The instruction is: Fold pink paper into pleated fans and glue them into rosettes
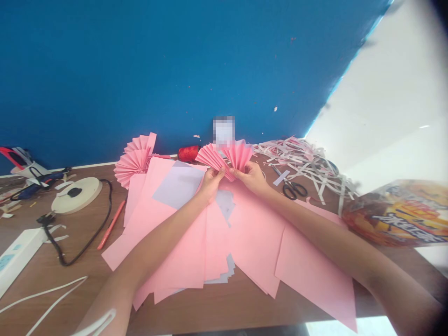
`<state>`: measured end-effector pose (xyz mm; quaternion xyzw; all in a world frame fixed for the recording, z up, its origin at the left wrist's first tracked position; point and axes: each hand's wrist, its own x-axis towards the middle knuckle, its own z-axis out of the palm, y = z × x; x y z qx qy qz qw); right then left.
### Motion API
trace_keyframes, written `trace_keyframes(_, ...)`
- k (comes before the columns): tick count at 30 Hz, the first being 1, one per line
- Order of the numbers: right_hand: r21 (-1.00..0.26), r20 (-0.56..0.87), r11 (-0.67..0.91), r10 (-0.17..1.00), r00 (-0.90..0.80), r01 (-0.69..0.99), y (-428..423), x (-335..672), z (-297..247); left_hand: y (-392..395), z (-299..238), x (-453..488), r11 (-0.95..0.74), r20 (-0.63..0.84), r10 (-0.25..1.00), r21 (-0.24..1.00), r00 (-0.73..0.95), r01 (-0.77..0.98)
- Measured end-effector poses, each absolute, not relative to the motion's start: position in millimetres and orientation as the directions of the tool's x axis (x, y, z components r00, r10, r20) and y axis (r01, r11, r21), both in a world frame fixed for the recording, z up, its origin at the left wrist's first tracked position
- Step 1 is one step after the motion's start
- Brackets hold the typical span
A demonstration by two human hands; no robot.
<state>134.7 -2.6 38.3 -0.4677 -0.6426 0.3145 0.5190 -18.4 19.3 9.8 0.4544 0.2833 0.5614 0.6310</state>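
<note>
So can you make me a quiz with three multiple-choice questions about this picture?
1. Where are the black-handled scissors?
A) On the wooden table by the white paper strips
B) In a hand
C) Hanging on the blue wall

2. What colour is the spool of thread?
A) Green
B) Blue
C) Red

3. What does the pink paper in the left hand and right hand look like?
A) Flat
B) Folded in pleats
C) Crumpled into a ball

Answers:
1. A, they lie beside the strips.
2. C, the spool shows bright red.
3. B, ridges fan out above both hands.
</note>
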Motion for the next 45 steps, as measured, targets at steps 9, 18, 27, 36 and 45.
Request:
trace_keyframes(9, -0.878, 0.389, 0.37, 0.921, 0.002, 0.305, -2, 135, 34, 18, 12, -19, -0.024, 0.138, 0.963, 0.899, 0.232, -0.437)
trace_keyframes(18, -0.878, 0.392, 0.357, 0.919, 0.049, 0.319, -3, 134, 33, 18, 11, -18, -0.013, 0.117, 0.971, 0.896, 0.207, -0.445)
trace_keyframes(27, -0.873, 0.394, 0.372, 0.919, 0.008, 0.315, -2, 135, 30, 20, 8, -18, -0.085, 0.157, 0.971, 0.931, 0.178, -0.356)
trace_keyframes(36, -0.903, 0.34, 0.358, 0.934, -0.113, 0.238, 0, 138, 31, 19, 7, -19, -0.188, 0.236, 0.956, 0.948, 0.173, -0.256)
trace_keyframes(45, -0.887, 0.344, 0.385, 0.92, -0.189, 0.257, 4, 140, 27, 19, 6, -20, -0.2, 0.252, 0.945, 0.95, 0.211, -0.238)
